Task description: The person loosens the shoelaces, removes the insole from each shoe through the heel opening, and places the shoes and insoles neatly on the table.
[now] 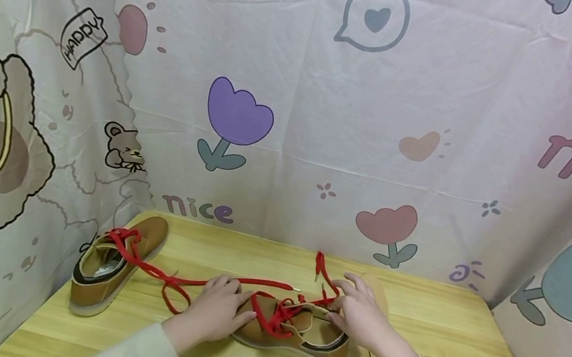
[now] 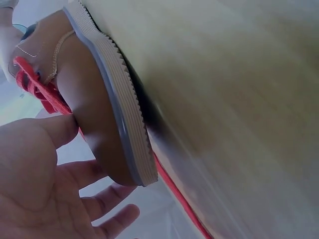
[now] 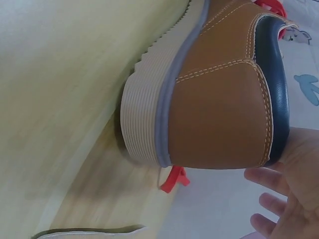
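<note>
A brown shoe (image 1: 312,353) with red laces (image 1: 286,314) lies sole down across the front of the table, toe to the left. My left hand (image 1: 217,308) grips its toe; in the left wrist view the thumb (image 2: 62,128) presses the upper near the laces while the fingers reach around the toe's far side. At the heel, my right hand (image 1: 366,318) holds the collar, thumb at the opening. The right wrist view shows the heel (image 3: 219,119) close up, with the index fingertip beside it and the other fingers loosely bent. Part of the right thumb is hidden behind the collar.
A second brown shoe (image 1: 95,298) stands at the left, toe pointing back. Its long red lace (image 1: 245,280) stretches toward the middle. A flat tan insole (image 1: 384,298) lies under and beyond my right hand. Printed cloth (image 1: 303,79) surrounds the wooden table (image 1: 451,348).
</note>
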`<state>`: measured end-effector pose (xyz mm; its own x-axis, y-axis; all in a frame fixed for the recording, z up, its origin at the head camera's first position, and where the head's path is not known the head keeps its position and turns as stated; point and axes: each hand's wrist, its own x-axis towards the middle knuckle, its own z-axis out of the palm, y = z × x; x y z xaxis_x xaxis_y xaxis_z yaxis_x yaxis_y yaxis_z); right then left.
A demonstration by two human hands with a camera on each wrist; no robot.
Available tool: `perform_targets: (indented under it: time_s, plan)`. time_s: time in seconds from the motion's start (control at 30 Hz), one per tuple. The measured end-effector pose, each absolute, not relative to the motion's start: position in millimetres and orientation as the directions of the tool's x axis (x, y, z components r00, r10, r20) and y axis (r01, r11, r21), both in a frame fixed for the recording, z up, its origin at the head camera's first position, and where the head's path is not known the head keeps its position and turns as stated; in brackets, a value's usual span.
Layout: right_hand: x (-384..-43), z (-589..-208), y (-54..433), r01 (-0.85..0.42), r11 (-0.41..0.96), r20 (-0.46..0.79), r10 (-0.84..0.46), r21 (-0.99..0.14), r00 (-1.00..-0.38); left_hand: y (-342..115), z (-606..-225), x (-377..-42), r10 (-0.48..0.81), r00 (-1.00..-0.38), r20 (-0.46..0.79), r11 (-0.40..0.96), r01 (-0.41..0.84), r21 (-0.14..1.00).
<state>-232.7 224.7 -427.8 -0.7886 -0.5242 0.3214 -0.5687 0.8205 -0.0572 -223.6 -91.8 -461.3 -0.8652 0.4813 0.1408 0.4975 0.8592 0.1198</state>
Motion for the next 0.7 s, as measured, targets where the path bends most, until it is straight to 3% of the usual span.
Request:
perform_targets:
  time_s: [0.2, 0.7]
  plan:
    - [-229, -423, 222, -0.559, 0.825, 0.355, -0.500, -0.084, -0.790, -98, -460, -221, 0.489, -0.865, 0.108, 0.837, 0.501, 0.219]
    - [-221, -434, 208, -0.644, 0.764, 0.416, -0.596, 0.033, -0.686, -98, -463, -219, 0.530, -0.845, 0.065, 0.794, 0.522, 0.311]
